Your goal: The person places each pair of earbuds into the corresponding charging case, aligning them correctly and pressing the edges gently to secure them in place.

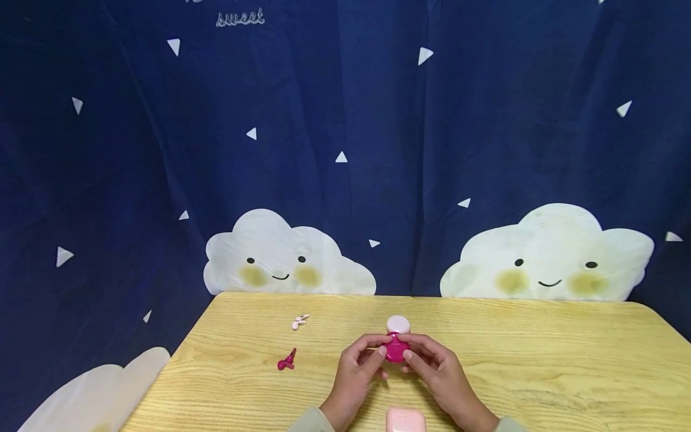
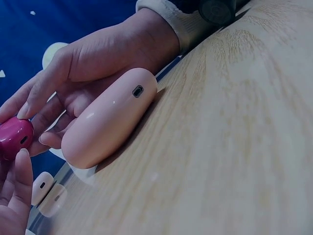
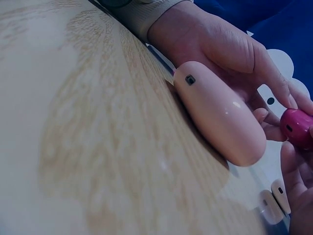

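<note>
Both hands hold a glossy magenta earbud case (image 1: pixel 396 349) between them over the table's middle. Its small charging port shows in both wrist views. My left hand (image 1: pixel 356 375) pinches the case's left side between thumb and fingers. On the right side, the thumb and fingers of my right hand (image 1: pixel 445 378) grip it likewise. Just behind it stands a rounded pale pink case (image 1: pixel 398 324), partly covered by the magenta one in the head view. A larger pink case (image 1: pixel 406 420) lies on the table nearer the body, between the forearms; its port faces the wrist cameras.
Left of the hands, magenta earbuds (image 1: pixel 287 360) lie on the wooden table (image 1: pixel 567 360). Pale pink earbuds (image 1: pixel 300 321) lie farther back. A dark blue curtain (image 1: pixel 378 192) with clouds and triangles hangs behind the table's far edge.
</note>
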Available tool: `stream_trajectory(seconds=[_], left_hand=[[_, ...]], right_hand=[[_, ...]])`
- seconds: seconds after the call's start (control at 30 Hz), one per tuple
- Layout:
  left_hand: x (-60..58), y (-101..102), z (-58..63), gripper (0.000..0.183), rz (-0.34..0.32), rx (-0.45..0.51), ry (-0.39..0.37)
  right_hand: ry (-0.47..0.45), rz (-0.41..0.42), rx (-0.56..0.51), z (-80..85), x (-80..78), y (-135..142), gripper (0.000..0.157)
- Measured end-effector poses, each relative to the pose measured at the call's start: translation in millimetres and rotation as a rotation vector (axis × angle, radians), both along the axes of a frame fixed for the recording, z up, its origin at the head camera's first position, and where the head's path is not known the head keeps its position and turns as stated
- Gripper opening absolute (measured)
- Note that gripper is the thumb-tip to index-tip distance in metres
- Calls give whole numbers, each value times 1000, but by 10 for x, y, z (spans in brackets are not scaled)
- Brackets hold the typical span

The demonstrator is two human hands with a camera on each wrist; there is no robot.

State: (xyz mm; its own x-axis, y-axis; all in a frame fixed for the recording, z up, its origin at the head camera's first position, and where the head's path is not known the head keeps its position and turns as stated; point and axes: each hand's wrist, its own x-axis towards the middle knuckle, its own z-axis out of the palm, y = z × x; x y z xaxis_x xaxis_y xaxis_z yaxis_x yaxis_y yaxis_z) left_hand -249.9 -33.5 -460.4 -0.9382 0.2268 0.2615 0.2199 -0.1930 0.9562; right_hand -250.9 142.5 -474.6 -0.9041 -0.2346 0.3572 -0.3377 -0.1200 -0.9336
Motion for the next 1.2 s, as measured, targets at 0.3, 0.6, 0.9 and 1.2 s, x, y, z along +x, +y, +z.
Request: stream_trajectory(seconds=[0.3,0.6,0.9,1.2], left_hand=[[-92,6,-146,26,15,-30,-36],[-38,2,-46,27,12,-33,-49],[53,0,104,28,10,-43,-52],[-72,6,-119,31,9,-44,-81]], right_hand=[[17,-2,17,4,-1,-2,37],[21,-3,34,-10,-9,3,38],[17,-35,51,-8,4,3,39],[-48,-42,53,31,6,15,46]])
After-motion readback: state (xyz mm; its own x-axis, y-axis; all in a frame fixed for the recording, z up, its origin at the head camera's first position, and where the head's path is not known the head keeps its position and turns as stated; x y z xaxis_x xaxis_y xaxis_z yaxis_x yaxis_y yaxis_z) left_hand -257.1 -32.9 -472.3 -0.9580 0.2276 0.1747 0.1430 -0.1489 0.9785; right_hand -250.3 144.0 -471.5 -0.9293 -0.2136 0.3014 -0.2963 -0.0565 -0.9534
